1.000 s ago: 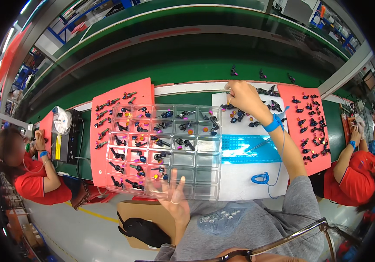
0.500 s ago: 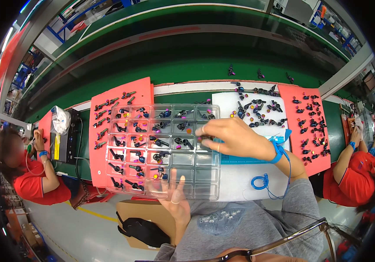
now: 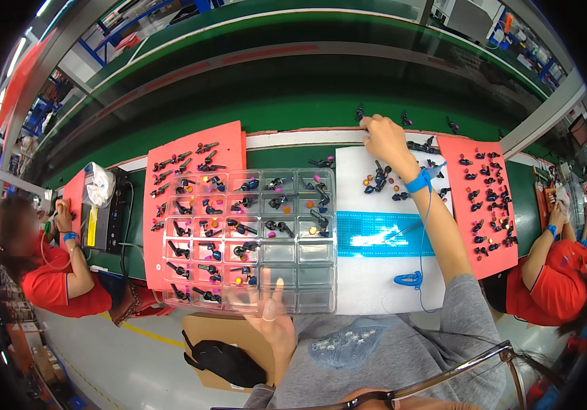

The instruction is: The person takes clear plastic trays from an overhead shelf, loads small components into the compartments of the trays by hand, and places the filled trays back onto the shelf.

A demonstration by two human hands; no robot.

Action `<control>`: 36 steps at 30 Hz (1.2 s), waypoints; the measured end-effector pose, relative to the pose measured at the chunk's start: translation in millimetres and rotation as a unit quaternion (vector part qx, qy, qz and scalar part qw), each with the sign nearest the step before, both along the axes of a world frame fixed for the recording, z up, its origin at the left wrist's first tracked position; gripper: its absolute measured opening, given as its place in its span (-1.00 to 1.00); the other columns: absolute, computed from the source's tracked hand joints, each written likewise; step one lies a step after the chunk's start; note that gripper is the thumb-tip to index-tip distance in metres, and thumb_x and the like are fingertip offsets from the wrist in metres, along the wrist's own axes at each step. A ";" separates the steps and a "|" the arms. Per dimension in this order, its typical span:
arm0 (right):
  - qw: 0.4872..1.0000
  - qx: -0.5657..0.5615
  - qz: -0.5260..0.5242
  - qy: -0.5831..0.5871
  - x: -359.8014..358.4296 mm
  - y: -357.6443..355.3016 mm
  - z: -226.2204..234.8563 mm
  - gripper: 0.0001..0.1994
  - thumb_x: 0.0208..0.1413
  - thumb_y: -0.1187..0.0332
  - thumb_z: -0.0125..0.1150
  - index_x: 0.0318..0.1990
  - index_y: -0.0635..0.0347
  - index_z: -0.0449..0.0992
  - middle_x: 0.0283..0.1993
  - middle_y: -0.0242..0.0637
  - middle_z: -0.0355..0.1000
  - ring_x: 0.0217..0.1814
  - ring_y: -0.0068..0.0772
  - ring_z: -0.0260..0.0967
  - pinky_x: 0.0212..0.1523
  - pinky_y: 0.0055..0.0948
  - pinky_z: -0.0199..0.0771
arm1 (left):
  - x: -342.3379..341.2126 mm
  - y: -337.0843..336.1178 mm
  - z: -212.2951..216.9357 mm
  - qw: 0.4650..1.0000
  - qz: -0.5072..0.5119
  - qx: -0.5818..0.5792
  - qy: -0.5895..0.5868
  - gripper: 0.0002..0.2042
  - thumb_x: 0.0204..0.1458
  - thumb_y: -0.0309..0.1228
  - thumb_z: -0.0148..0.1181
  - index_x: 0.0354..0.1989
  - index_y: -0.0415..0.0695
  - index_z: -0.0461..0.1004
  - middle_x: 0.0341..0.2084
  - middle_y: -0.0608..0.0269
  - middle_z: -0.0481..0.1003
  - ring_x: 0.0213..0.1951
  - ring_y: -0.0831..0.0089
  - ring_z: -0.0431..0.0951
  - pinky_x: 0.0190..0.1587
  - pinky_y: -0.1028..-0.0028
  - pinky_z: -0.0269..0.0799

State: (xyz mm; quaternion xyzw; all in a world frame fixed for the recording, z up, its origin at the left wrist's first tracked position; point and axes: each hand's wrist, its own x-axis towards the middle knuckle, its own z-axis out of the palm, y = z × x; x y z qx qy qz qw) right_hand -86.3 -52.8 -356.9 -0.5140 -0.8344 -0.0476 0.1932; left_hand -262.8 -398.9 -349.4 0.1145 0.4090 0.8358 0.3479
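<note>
Left in the frame, a pink sheet carries small dark parts. Beside it, near the centre, I see the clear tray, with more of these parts in its compartments. My left hand is at the tray's lower edge, its fingers spread wide and touching the plastic. At upper centre, my right hand reaches above the white sheet; its fingers are bent, held narrow, beside one dark part on the green surface. I cannot tell whether they grip it.
</note>
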 end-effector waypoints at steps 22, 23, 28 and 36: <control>0.839 -0.291 0.421 0.188 -53.0 -153.7 105.4 -0.85 0.02 0.42 0.22 -0.27 0.24 0.43 -0.33 -0.21 0.42 -0.33 -0.18 0.47 -0.32 -0.38 0.50 | 1.4 0.3 0.4 0.999 -0.025 0.001 -0.021 -0.03 -0.17 -0.55 0.26 0.37 0.18 -0.26 0.26 0.09 0.01 0.22 0.00 0.19 0.14 0.06 0.29; 0.851 -0.286 0.412 0.154 -51.9 -157.5 102.8 -0.84 0.01 0.40 0.24 -0.28 0.21 0.43 -0.32 -0.23 0.41 -0.32 -0.16 0.46 -0.33 -0.39 0.49 | 1.4 0.5 0.1 0.999 -0.024 0.003 -0.022 -0.03 -0.16 -0.55 0.25 0.37 0.19 -0.27 0.26 0.09 0.01 0.23 0.00 0.19 0.14 0.06 0.29; 0.848 -0.231 0.464 0.113 -43.3 -144.8 105.9 -0.81 -0.03 0.32 0.27 -0.26 0.14 0.49 -0.31 -0.27 0.45 -0.34 -0.21 0.46 -0.33 -0.40 0.47 | -0.6 0.6 -2.3 1.000 -0.014 0.001 -0.018 -0.04 -0.16 -0.56 0.25 0.37 0.18 -0.26 0.26 0.08 -0.01 0.23 -0.01 0.18 0.14 0.06 0.30; 0.993 -0.080 0.062 0.065 -33.9 31.9 16.7 -0.67 -0.05 0.51 0.06 -0.07 0.12 0.50 -0.14 -0.04 0.44 -0.12 0.01 0.43 -0.15 -0.16 0.48 | 0.5 -0.1 0.9 0.999 -0.020 0.025 -0.009 -0.04 -0.15 -0.56 0.24 0.37 0.17 -0.28 0.24 0.06 -0.01 0.23 -0.02 0.18 0.15 0.05 0.29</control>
